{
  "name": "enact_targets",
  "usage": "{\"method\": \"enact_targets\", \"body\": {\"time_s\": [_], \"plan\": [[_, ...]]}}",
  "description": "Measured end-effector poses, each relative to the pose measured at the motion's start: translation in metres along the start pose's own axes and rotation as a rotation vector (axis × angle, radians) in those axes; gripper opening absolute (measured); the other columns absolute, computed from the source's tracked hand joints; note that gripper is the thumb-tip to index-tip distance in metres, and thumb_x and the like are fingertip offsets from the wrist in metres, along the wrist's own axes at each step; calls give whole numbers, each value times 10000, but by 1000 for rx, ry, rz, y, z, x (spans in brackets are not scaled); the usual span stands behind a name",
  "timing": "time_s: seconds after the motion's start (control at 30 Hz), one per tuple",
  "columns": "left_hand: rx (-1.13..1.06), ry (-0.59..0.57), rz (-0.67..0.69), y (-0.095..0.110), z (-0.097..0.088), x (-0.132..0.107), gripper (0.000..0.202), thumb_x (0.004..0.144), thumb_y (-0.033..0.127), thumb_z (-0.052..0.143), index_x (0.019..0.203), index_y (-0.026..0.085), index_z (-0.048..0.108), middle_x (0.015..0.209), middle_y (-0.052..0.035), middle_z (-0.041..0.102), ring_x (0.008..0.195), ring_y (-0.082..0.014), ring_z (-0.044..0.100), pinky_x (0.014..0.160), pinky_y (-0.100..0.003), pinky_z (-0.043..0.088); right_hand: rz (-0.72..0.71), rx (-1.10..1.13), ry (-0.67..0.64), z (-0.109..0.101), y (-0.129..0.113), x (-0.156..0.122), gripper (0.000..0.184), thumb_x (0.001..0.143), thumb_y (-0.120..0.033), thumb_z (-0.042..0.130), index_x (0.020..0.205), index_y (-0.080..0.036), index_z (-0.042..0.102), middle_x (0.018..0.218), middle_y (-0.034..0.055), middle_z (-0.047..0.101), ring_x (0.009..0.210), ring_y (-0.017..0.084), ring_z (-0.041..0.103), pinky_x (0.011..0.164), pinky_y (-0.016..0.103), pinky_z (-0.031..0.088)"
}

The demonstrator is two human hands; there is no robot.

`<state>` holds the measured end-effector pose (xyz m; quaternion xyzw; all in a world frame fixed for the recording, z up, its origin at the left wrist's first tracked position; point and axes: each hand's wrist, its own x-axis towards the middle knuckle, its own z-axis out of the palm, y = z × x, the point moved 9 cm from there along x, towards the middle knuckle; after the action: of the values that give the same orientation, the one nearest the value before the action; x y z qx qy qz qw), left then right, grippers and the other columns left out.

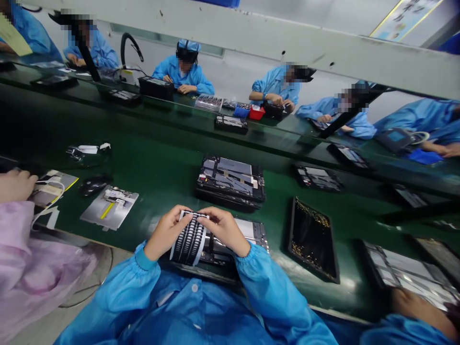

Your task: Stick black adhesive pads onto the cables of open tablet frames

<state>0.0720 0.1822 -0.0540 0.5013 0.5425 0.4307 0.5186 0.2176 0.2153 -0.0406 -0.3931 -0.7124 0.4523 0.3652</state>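
Note:
Both my hands hold a curved sheet of black adhesive pieces on a pale backing (188, 242) by its upper edge. My left hand (168, 231) pinches the upper left side with thumb and fingers. At the upper right, my right hand (224, 229) is closed on the same sheet, thumb pressed near the edge. Beneath my right hand and the sheet lies an opened tablet-like device (253, 231) with silver panels, partly hidden. Just beyond my hands stands a stack of similar opened devices (232, 179) in black trays.
To the right lies a black tray (312, 244) holding small gold-coloured parts. A silver panel (109, 207) and a black mouse (94, 184) are on the left. Neighbours' hands (16, 186) work at both sides. More opened devices (318, 177) sit on the green bench.

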Motion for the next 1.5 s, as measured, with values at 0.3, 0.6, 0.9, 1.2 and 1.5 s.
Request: {"method": "enact_targets", "body": {"time_s": [0.3, 0.6, 0.9, 1.2, 1.5], "plan": [[70, 303, 242, 35, -53, -37, 508, 908, 680, 510, 764, 221, 672, 853, -69, 680, 948, -256, 639, 932, -385, 484, -737, -339, 196, -15, -100, -52, 479, 974, -180, 597, 1420, -352, 567, 1112, 47, 768, 953, 238, 733, 776, 403, 613], [-129, -190, -200, -32, 2, -49, 581, 846, 570, 701, 1307, 226, 625, 1254, -98, 698, 1178, -295, 629, 1077, -438, 462, -834, -418, -96, 27, -88, -70, 524, 966, -442, 634, 1435, -231, 537, 1120, 113, 752, 973, 257, 726, 772, 408, 624], [172, -792, -66, -10, 6, -63, 540, 916, 439, 660, 1406, 244, 543, 1361, -75, 649, 1220, -268, 621, 1089, -426, 480, 164, 260, -476, 3, 0, 0, 550, 891, -422, 699, 1385, -214, 574, 1212, 66, 697, 1036, 195, 681, 924, 351, 560], [836, 695, 364, 27, -134, -33, 305, 972, 440, 524, 1117, 204, 652, 1127, -92, 688, 1087, -244, 645, 1008, -425, 505, 502, 494, -24, 57, 61, 5, 548, 726, -589, 783, 1024, -214, 517, 791, -36, 672, 591, 130, 677, 517, 242, 580], [1053, 97, 371, -57, -54, 10, 354, 962, 264, 541, 1302, 244, 633, 1499, -95, 537, 1379, -299, 495, 1187, -565, 341, 112, -338, -197, 49, 31, -4, 125, 930, -261, 643, 1040, -203, 652, 772, 13, 658, 715, 178, 662, 700, 300, 536]]}}
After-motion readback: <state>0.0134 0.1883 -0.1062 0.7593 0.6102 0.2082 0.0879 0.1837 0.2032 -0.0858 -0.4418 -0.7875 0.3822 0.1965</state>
